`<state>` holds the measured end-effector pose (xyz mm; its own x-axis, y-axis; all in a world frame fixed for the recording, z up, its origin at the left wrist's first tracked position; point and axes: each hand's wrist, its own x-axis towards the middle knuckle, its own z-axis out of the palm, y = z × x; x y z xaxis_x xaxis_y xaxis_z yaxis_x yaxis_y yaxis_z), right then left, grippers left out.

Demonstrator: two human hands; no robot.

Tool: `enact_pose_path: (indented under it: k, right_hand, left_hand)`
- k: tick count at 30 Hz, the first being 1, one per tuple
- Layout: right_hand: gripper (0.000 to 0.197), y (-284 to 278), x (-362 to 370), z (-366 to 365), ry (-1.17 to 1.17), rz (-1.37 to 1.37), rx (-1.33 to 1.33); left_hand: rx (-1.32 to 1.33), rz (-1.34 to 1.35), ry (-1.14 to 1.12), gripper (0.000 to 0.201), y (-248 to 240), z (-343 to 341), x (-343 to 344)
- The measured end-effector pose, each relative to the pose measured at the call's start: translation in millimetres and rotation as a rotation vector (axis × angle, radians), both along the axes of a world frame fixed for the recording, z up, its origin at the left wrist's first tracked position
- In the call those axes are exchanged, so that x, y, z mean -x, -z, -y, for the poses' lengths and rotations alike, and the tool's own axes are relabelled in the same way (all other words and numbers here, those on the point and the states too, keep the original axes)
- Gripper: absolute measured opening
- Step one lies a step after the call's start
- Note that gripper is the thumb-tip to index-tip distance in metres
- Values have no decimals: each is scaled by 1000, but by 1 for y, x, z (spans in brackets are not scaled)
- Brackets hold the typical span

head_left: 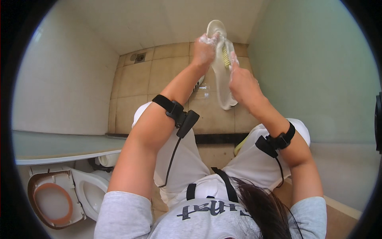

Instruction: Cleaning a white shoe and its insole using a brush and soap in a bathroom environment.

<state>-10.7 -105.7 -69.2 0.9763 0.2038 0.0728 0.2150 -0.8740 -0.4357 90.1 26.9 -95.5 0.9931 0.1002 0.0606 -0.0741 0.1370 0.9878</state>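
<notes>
My left hand (205, 49), lathered with white suds, is closed round the toe end of a white shoe (220, 73). The shoe is held up lengthwise over the tiles, heel end toward me. My right hand (243, 83) grips a scrub brush whose pale yellow-green bristles (226, 57) lie against the shoe. The fingers hide most of the brush's body. Foam covers the right fingertips too. Partly behind my left forearm, a white item with black stripes (199, 83) shows near the floor.
Beige tiles (167, 75) cover the floor, with a drain (139, 58) at the far left. A frosted panel (314, 71) stands close on the right. A white toilet (93, 191) with its seat raised is at lower left. A dark sill (215, 138) crosses the floor.
</notes>
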Motion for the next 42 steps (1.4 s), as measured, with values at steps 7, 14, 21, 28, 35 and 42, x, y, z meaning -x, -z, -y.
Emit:
enact_pose_path:
  k: [7, 14, 21, 28, 35, 42]
  right_hand:
    - [61, -1, -22, 3, 67, 32, -29]
    - [62, -32, 20, -22, -12, -63, -19]
    - [47, 2, -62, 20, 108, 256, -229]
    - [61, -33, -74, 47, 253, 96, -816]
    - [27, -21, -66, 47, 98, -231, -1250]
    - [26, -16, -66, 50, 222, -135, -1311]
  left_hand:
    - [5, 1, 32, 27, -10, 8, 4]
    - [110, -5, 24, 29, 2, -12, -12]
    - [287, -55, 210, 28, -12, 14, 10]
    - [171, -109, 316, 33, -30, 1, 17]
    - [380, -168, 442, 37, -32, 5, 20]
    - [58, -188, 529, 43, -27, 13, 37]
